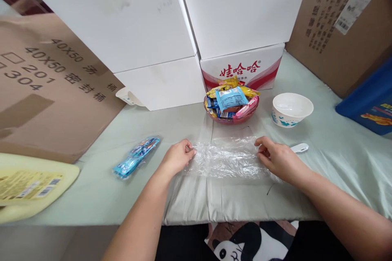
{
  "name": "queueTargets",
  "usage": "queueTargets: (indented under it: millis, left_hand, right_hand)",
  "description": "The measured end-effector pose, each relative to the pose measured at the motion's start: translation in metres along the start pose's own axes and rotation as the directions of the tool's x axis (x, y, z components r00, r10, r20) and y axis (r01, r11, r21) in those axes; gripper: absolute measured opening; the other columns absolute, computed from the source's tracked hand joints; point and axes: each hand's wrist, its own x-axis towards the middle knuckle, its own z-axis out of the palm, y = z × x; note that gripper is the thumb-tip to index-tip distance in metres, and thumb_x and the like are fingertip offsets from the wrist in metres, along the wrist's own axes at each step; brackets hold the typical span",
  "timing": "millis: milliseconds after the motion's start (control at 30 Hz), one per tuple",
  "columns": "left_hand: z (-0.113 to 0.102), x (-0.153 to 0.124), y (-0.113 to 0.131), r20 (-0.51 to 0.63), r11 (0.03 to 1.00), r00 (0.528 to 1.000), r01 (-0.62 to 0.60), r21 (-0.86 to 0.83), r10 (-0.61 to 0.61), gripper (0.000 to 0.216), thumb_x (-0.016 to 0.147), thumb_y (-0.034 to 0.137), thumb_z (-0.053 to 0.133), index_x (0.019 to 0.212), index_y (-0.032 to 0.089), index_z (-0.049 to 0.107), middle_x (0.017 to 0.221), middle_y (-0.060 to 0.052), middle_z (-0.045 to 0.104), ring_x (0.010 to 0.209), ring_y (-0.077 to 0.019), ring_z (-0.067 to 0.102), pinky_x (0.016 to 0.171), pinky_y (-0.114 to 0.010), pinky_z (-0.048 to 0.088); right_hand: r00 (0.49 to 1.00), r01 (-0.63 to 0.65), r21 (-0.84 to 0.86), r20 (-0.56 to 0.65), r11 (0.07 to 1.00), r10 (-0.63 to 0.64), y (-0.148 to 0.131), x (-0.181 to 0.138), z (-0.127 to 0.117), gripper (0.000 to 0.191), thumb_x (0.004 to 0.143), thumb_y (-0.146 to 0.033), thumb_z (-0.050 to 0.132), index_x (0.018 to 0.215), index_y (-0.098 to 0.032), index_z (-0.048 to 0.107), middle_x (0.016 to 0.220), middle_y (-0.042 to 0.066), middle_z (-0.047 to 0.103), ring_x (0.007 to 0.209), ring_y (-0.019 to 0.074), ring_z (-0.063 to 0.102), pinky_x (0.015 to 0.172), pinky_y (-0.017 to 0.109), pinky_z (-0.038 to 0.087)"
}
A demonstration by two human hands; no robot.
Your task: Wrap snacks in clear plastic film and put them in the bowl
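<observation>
A crinkled clear plastic sheet [228,157] lies flat on the pale green cloth [153,126] in front of me. My left hand [177,157] pinches its left edge with curled fingers. At the sheet's right edge my right hand [274,159] grips with fingers bent. Just behind the sheet stands a pink bowl [232,119] heaped with wrapped snacks. A blue snack packet [136,157] lies to the left of my left hand.
A white paper bowl [291,109] stands at the right, with a white spoon [299,147] by my right hand. White boxes [190,28] and cardboard boxes [45,85] wall the back. A yellow object [30,183] lies at the left, a blue box [367,102] at the right.
</observation>
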Motion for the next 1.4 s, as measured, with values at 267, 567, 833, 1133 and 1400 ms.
queueTargets:
  millis: [267, 567, 833, 1133, 1400]
  left_hand:
    - [-0.004, -0.002, 0.007, -0.053, 0.989, 0.998, -0.015, 0.149, 0.023, 0.015, 0.084, 0.030, 0.048, 0.074, 0.021, 0.055, 0.065, 0.000, 0.064, 0.053, -0.0151, 0.059, 0.056, -0.026, 0.037]
    - [-0.006, -0.002, 0.011, -0.039, 0.776, 0.999, -0.005, -0.631, -0.025, 0.036, 0.058, 0.040, 0.069, 0.074, 0.022, 0.041, 0.060, 0.004, 0.062, 0.051, -0.0140, 0.059, 0.048, -0.022, 0.038]
    - [-0.009, 0.002, 0.008, 0.017, 0.723, 1.000, 0.029, -0.690, -0.023, 0.040, 0.060, 0.039, 0.070, 0.092, 0.018, 0.058, 0.057, 0.004, 0.059, 0.045, -0.0115, 0.054, 0.044, -0.021, 0.036]
    - [-0.013, 0.001, 0.003, 0.096, 0.699, 0.984, -0.035, -0.714, 0.147, 0.041, 0.059, 0.028, 0.076, 0.097, 0.016, 0.063, 0.073, 0.001, 0.058, 0.063, -0.0112, 0.056, 0.055, -0.021, 0.041]
    - [-0.013, -0.002, 0.006, 0.124, 0.740, 0.985, -0.006, -0.672, 0.121, 0.065, 0.057, 0.023, 0.073, 0.118, 0.020, 0.050, 0.084, 0.001, 0.061, 0.052, -0.0056, 0.047, 0.047, -0.018, 0.034]
  right_hand:
    - [0.993, 0.111, -0.073, 0.054, 0.991, -0.107, 0.002, 0.000, 0.000, 0.023, 0.082, -0.008, 0.039, 0.090, -0.021, 0.056, 0.091, 0.004, 0.068, 0.073, 0.0176, 0.064, 0.067, 0.029, 0.046]
    - [0.992, 0.079, -0.017, 0.098, 0.997, -0.077, -0.003, -0.002, -0.002, 0.072, 0.077, -0.002, 0.039, 0.145, -0.026, 0.038, 0.127, 0.007, 0.064, 0.103, 0.0202, 0.067, 0.085, 0.034, 0.053]
    - [0.985, 0.082, -0.022, 0.154, 0.996, -0.077, -0.001, 0.001, -0.002, 0.051, 0.076, -0.004, 0.039, 0.116, -0.019, 0.066, 0.119, 0.005, 0.069, 0.107, 0.0217, 0.066, 0.095, 0.036, 0.051]
    - [0.994, 0.100, -0.044, 0.043, 0.994, -0.098, 0.005, -0.002, 0.005, 0.068, 0.075, -0.007, 0.039, 0.143, -0.015, 0.041, 0.135, 0.011, 0.058, 0.115, 0.0246, 0.062, 0.095, 0.041, 0.052]
    - [0.996, 0.083, -0.161, 0.051, 0.984, -0.076, 0.007, -0.003, 0.007, 0.070, 0.076, -0.007, 0.039, 0.145, -0.013, 0.038, 0.137, 0.013, 0.055, 0.114, 0.0265, 0.062, 0.093, 0.041, 0.053]
